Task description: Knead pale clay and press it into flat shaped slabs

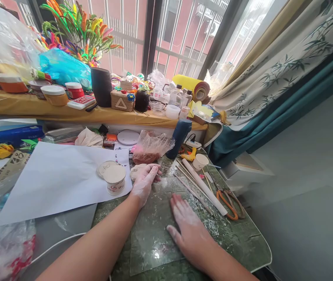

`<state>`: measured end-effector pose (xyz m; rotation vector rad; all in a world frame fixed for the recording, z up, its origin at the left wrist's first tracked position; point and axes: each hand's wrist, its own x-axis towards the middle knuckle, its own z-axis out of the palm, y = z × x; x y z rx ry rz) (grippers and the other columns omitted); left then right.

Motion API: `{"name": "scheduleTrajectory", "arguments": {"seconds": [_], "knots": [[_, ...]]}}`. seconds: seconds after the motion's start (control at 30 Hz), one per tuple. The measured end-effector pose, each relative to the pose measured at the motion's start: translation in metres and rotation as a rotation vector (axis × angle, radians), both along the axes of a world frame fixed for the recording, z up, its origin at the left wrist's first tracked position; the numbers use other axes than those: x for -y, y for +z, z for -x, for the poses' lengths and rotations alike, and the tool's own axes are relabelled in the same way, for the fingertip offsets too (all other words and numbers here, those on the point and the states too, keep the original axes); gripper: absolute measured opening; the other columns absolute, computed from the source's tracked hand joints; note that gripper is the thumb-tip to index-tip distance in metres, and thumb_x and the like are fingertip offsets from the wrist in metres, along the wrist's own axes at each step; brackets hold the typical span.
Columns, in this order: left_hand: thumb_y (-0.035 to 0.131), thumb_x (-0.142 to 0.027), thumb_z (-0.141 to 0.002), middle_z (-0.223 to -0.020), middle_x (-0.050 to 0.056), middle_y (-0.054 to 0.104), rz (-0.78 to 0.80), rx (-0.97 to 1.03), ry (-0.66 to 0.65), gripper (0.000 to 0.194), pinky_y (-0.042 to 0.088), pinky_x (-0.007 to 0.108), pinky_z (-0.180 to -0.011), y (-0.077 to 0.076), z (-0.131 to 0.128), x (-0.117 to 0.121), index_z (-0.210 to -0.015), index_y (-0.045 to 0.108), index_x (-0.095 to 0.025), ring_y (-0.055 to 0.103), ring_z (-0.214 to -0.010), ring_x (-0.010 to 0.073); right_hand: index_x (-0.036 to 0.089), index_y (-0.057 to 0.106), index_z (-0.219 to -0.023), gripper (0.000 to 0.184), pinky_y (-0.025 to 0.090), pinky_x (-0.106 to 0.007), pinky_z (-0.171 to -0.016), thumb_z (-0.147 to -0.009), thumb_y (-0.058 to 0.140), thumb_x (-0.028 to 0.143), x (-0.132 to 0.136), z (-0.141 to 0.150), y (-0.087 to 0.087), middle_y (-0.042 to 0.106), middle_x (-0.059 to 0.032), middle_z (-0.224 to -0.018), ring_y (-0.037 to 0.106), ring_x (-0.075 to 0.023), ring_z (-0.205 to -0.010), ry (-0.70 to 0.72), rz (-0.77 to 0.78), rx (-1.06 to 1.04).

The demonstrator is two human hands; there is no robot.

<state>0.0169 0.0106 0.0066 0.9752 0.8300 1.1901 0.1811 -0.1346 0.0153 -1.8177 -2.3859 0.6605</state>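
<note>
A clear sheet, smudged with white powder, lay flat; an off-white, doughy lump sat by the sheet's far left corner.

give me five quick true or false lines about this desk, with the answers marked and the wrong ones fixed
1. White residue coats part of the right hand. True.
2. The left hand grips the dark blue bottle. False: it is at the pale lump.
3. A small white cup stands on the white paper. True.
4. The white rod lies on the paper. False: the rod lies on the green tabletop.
5. The glue gun is purple. False: the glue gun is yellow.
</note>
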Motion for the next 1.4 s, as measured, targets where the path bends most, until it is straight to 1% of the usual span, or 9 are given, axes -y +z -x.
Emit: {"name": "scheduleTrajectory", "arguments": {"seconds": [0.1, 0.23, 0.4, 0.57, 0.77, 0.87, 1.17, 1.33, 1.4], "knots": [[0.068, -0.054, -0.081, -0.084, 0.002, 0.065, -0.081, -0.112, 0.017, 0.042, 0.049, 0.028, -0.066, 0.001, 0.0, 0.004, -0.104, 0.067, -0.02, 0.059, -0.068, 0.0152, 0.012, 0.029, -0.159, 0.07, 0.016, -0.053, -0.126, -0.1, 0.044, 0.047, -0.008, -0.003, -0.001, 0.015, -0.012, -0.169, 0.01, -0.0295, -0.156, -0.231, -0.002, -0.129], [0.075, -0.039, -0.078, -0.097, 0.004, 0.065, -0.383, -0.399, 0.027, 0.041, 0.049, 0.034, -0.084, 0.01, 0.001, 0.018, -0.115, 0.065, -0.022, 0.061, -0.088, 0.0211, 0.02, 0.044, -0.152, 0.058, 0.033, -0.05, -0.12, -0.1, 0.044, 0.047, -0.028, 0.013, 0.011, 0.044, -0.0131, -0.158, 0.039, -0.0283, -0.147, -0.458, -0.084, -0.702], [0.079, -0.028, -0.072, -0.126, 0.011, 0.061, -0.705, -0.493, -0.293, 0.072, 0.044, 0.041, -0.103, 0.021, 0.001, 0.035, -0.139, 0.054, -0.024, 0.058, -0.114, 0.0275, 0.018, 0.06, -0.13, 0.058, 0.058, -0.045, -0.087, -0.085, 0.069, 0.053, -0.044, 0.013, 0.014, 0.072, -0.014, -0.121, 0.071, -0.0303, -0.103, -0.551, 0.106, -1.287], [0.071, -0.04, -0.083, -0.116, 0.009, 0.066, -0.439, -0.349, -0.384, 0.052, 0.05, 0.035, -0.087, 0.015, 0.002, 0.027, -0.131, 0.061, -0.023, 0.062, -0.096, 0.0218, 0.016, 0.07, -0.107, 0.047, 0.054, -0.035, -0.063, -0.085, 0.068, 0.057, -0.042, -0.008, 0.01, 0.073, -0.0073, -0.086, 0.066, -0.0225, -0.07, -0.556, 0.083, -1.073], [0.069, -0.057, -0.079, -0.084, 0.003, 0.068, -0.149, -0.116, -0.073, 0.042, 0.047, 0.029, -0.069, 0.003, -0.001, 0.004, -0.095, 0.068, -0.019, 0.058, -0.068, 0.0147, 0.024, 0.074, -0.109, 0.026, 0.048, -0.042, -0.092, -0.094, 0.06, 0.041, -0.034, -0.007, 0.018, 0.072, -0.0077, -0.108, 0.062, -0.0269, -0.1, -0.346, -0.353, -0.606], [0.069, -0.058, -0.078, -0.076, 0.002, 0.066, -0.132, -0.122, -0.065, 0.041, 0.046, 0.028, -0.065, 0.003, -0.003, 0.002, -0.089, 0.068, -0.018, 0.056, -0.063, 0.0134, 0.027, 0.075, -0.104, 0.019, 0.047, -0.042, -0.093, -0.095, 0.06, 0.034, -0.033, -0.002, 0.014, 0.072, -0.0057, -0.101, 0.06, -0.0273, -0.101, -0.23, -0.339, -0.459], [0.068, -0.048, -0.084, -0.08, 0.004, 0.068, -0.217, -0.216, -0.169, 0.029, 0.048, 0.028, -0.07, -0.003, -0.003, 0.01, -0.089, 0.07, -0.019, 0.061, -0.076, 0.0174, 0.023, 0.071, -0.096, 0.015, 0.048, -0.044, -0.09, -0.094, 0.062, 0.034, -0.037, -0.004, 0.001, 0.071, -0.0076, -0.097, 0.059, -0.03, -0.101, -0.231, -0.298, -0.3], [0.066, -0.051, -0.084, -0.077, 0.003, 0.068, -0.175, -0.196, -0.125, 0.032, 0.048, 0.028, -0.069, 0.003, -0.003, 0.01, -0.085, 0.071, -0.019, 0.06, -0.073, 0.0168, 0.028, 0.071, -0.114, 0.024, 0.049, -0.044, -0.097, -0.099, 0.054, 0.036, -0.037, -0.009, 0.01, 0.069, -0.0079, -0.112, 0.06, -0.0277, -0.109, -0.257, -0.531, -0.402], [0.067, -0.051, -0.083, -0.075, 0.003, 0.068, -0.165, -0.179, -0.116, 0.032, 0.049, 0.028, -0.069, 0.004, -0.004, 0.01, -0.084, 0.071, -0.019, 0.06, -0.072, 0.0164, 0.027, 0.07, -0.115, 0.024, 0.048, -0.046, -0.098, -0.1, 0.053, 0.033, -0.035, -0.011, 0.009, 0.068, -0.009, -0.113, 0.06, -0.0278, -0.108, -0.153, -0.583, -0.338]]}}
